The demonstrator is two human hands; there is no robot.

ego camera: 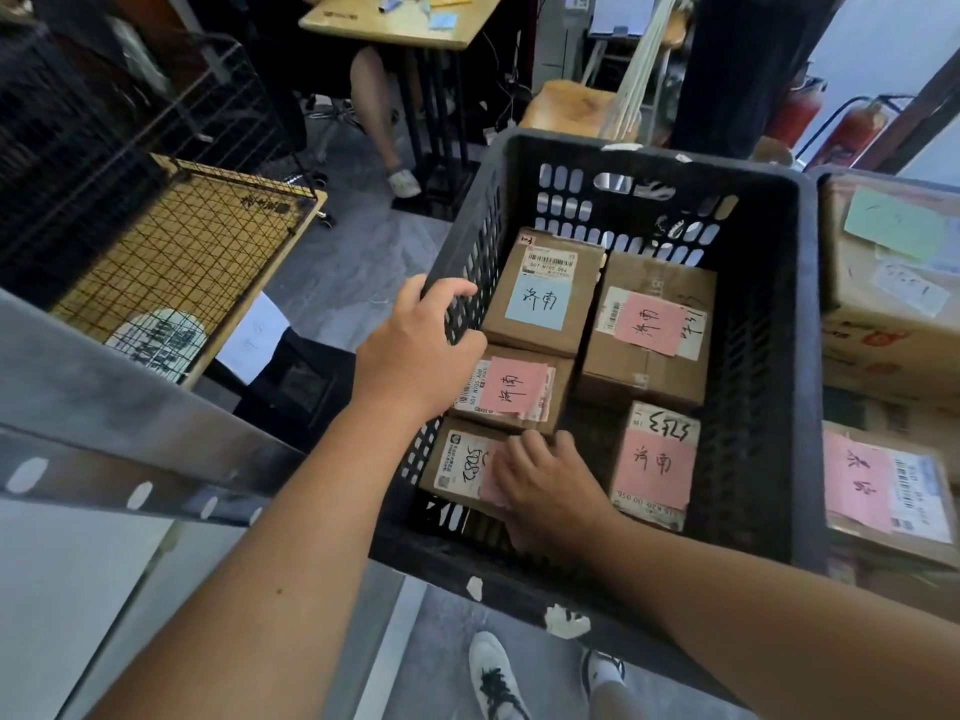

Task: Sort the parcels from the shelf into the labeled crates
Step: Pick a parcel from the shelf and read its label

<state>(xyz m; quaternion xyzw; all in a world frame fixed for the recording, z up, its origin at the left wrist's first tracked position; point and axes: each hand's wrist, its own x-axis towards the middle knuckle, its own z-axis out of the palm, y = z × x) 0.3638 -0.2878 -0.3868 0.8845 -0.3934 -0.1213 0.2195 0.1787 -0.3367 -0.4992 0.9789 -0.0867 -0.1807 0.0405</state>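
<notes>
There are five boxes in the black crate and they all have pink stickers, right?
Not quite. The head view shows five boxes in the black crate, but the far left box has a blue sticker; the others have pink ones.

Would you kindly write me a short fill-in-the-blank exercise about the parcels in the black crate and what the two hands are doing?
1. The black crate holds ____ cardboard parcels.
2. Only the far-left parcel carries a ____ note; the other visible notes are pink.
3. The left hand is at the crate's ____ wall.
4. The right hand rests on the ____ left parcel.

Missing words: five; blue; left; nearest
</notes>
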